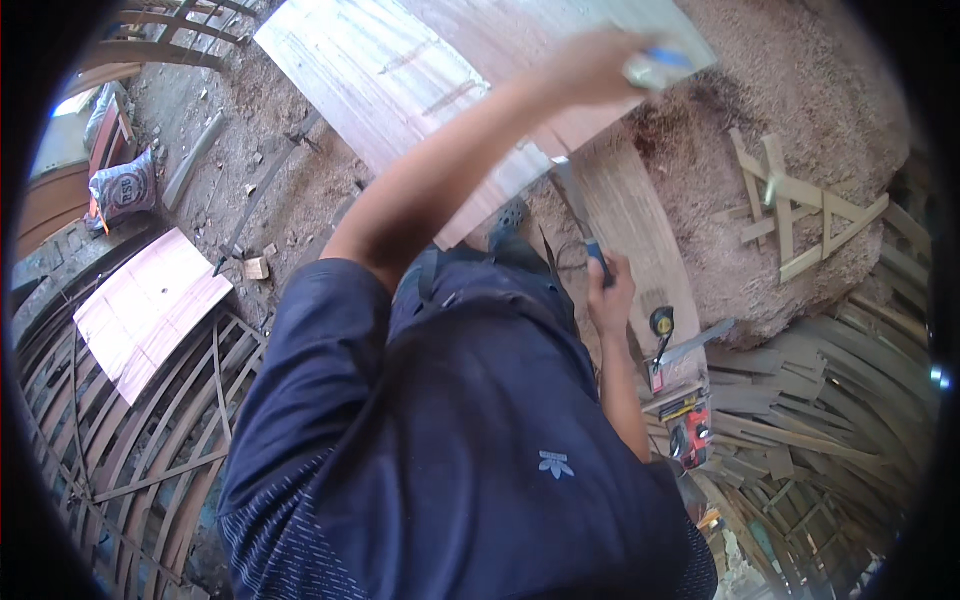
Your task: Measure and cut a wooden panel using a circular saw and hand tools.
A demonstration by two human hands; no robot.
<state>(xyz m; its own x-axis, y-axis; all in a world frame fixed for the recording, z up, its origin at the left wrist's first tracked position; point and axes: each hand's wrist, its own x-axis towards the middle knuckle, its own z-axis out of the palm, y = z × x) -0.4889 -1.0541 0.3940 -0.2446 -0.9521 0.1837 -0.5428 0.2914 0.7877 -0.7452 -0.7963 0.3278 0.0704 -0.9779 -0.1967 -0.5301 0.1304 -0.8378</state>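
Note:
My left hand (612,68) reaches far across, over the pale wooden board (370,70), its fingers closed round a small whitish, see-through object with a blue part (664,62). Motion blurs that object, so its kind is unclear. Close to my body, my right hand (612,292) grips the dark blue and black handle of a tool with a long flat metal blade (573,196). Its blade points away from me, with the tip beside the near edge of the board. Beneath the tool lies a long brown plank (640,220).
On the plank's near end are a black and yellow tape measure (661,321), a saw-like blade (700,343) and a red tool (692,437). Sawdust (800,80) and a joined slat frame (790,200) lie right. Leftward are a pale panel (150,310), curved slats (150,440) and a filled sack (125,188).

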